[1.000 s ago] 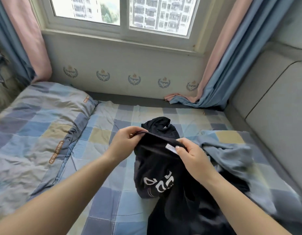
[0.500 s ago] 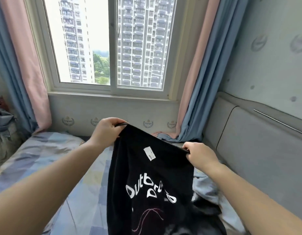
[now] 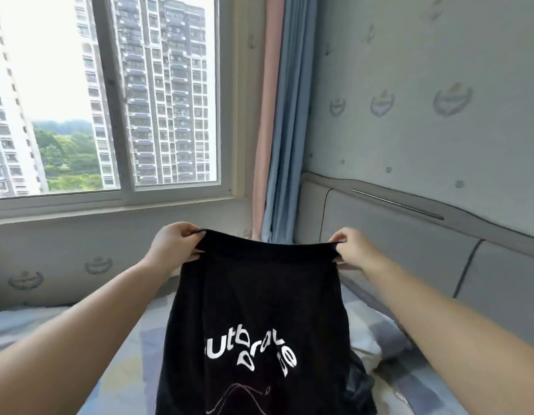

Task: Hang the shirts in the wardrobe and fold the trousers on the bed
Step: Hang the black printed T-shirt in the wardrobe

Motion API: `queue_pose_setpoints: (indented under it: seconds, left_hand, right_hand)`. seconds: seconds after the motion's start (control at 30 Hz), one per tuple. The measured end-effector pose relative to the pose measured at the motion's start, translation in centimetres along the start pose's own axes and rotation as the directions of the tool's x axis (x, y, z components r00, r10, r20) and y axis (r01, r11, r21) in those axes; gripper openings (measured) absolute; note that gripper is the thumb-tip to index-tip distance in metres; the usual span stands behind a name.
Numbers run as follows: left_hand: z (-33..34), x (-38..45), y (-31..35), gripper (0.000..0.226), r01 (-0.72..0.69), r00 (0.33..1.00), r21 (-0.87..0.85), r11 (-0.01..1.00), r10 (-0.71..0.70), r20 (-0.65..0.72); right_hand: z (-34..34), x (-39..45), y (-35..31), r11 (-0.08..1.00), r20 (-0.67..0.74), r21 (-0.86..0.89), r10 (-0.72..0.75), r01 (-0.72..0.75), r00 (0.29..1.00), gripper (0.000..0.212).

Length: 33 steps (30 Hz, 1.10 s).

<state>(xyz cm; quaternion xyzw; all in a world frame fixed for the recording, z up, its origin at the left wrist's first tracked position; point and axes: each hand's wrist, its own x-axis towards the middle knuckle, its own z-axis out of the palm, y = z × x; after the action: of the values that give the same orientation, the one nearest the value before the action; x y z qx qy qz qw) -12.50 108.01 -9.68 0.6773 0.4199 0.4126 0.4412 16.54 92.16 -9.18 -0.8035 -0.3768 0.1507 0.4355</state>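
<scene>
A: What is held, and how?

B: The top edge of a black cotton shirt with white lettering [image 3: 259, 310] is pinched at its two ends. One end is gripped by the left hand [image 3: 174, 245], fingers curled over the hem and thumb beneath; the other end is gripped the same way by the right hand [image 3: 351, 251]. The shirt is hung between them, above the bed.

A: What is changed from half a second ago?

B: The hands have been drawn further apart, so the edge is now stretched nearly level. The white label seen earlier on the cloth is no longer shown. The view has been raised and turned rightward, and less of the bed is seen.

A: How many of each thing?

B: Two hands, two bare forearms and one shirt are counted. A second dark garment [image 3: 360, 384] is glimpsed behind the shirt's right side; its kind cannot be told.

A: And the surface and the room?

B: A bed with a blue, grey and cream checked cover [image 3: 388, 333] is spread below. A grey padded headboard [image 3: 394, 235] is set along the right, under pale wallpaper printed with crests [image 3: 424, 85]. A pink and blue curtain [image 3: 274, 130] is hung beside a white-framed sliding window [image 3: 116, 115], through which tower blocks and trees are seen.
</scene>
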Motion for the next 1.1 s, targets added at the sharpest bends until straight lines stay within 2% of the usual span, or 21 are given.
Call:
queue_pose_setpoints:
  seconds: [0.03,0.07,0.1,0.17,0.23,0.3,0.43,0.53,0.63,0.83,0.97,1.07,1.1]
  left_hand:
    - [0.4,-0.3,0.2,0.01,0.059,0.996,-0.109,0.992,-0.052,0.066]
    - [0.8,-0.7,0.4,0.011,0.126,0.986,-0.208,0.97,-0.098,0.138]
    - [1.4,-1.1,0.7,0.013,0.195,0.968,-0.298,0.935,-0.134,0.214]
    - [2.9,-2.1,1.8,0.012,0.329,0.916,-0.444,0.833,-0.168,0.363]
    - [4.6,-3.3,3.2,0.012,0.443,0.857,-0.544,0.713,-0.158,0.491]
    - [6.5,-4.7,4.9,0.013,0.515,0.807,-0.596,0.616,-0.114,0.58]
    - [11.5,-9.8,9.2,0.02,0.626,0.679,-0.595,0.504,0.024,0.734]
    - [15.3,-14.9,12.5,0.027,0.734,0.531,-0.524,0.433,0.116,0.839]
    - [19.3,-20.4,15.4,0.031,0.757,0.41,-0.427,0.495,0.15,0.9]
    - [27.1,-33.8,20.8,0.028,0.717,0.098,-0.207,0.665,0.199,0.975]
    - [31.2,-43.7,24.7,0.026,0.613,-0.128,-0.115,0.781,0.241,0.962]
    - [33.6,-50.2,27.2,0.044,0.434,-0.278,-0.146,0.889,0.286,0.917]
    - [34.4,-52.4,28.0,0.043,0.372,-0.311,-0.162,0.914,0.288,0.906]
  right_hand:
    - [-0.2,-1.4,-0.3,0.962,-0.01,0.262,0.078,-0.073,0.997,0.028]
    - [-0.5,-2.7,-0.6,0.875,-0.019,0.471,0.138,-0.113,0.99,0.029]
    - [-1.1,-4.0,-0.7,0.777,-0.033,0.616,0.185,-0.126,0.982,0.029]
    - [-3.0,-6.5,-0.5,0.615,-0.062,0.781,0.244,-0.105,0.968,0.028]
    - [-5.6,-9.1,-0.1,0.529,-0.095,0.846,0.275,-0.068,0.957,0.025]
    - [-8.3,-12.0,0.5,0.502,-0.128,0.864,0.295,-0.04,0.947,0.02]
    - [-14.8,-19.2,2.1,0.554,-0.249,0.833,0.358,0.01,0.9,0.013]
    - [-19.4,-25.4,3.6,0.67,-0.368,0.742,0.378,0.023,0.85,0.017]
    - [-23.7,-32.4,5.1,0.773,-0.468,0.635,0.389,-0.004,0.794,0.021]
    - [-32.9,-48.1,7.1,0.869,-0.657,0.493,0.401,-0.04,0.638,0.026]
    - [-39.2,-58.6,7.1,0.914,-0.781,0.4,0.376,-0.063,0.498,0.02]
    - [-43.3,-65.2,6.9,0.938,-0.855,0.338,0.338,-0.072,0.394,0.015]
    - [-44.5,-67.1,6.8,0.945,-0.875,0.319,0.324,-0.076,0.359,0.014]
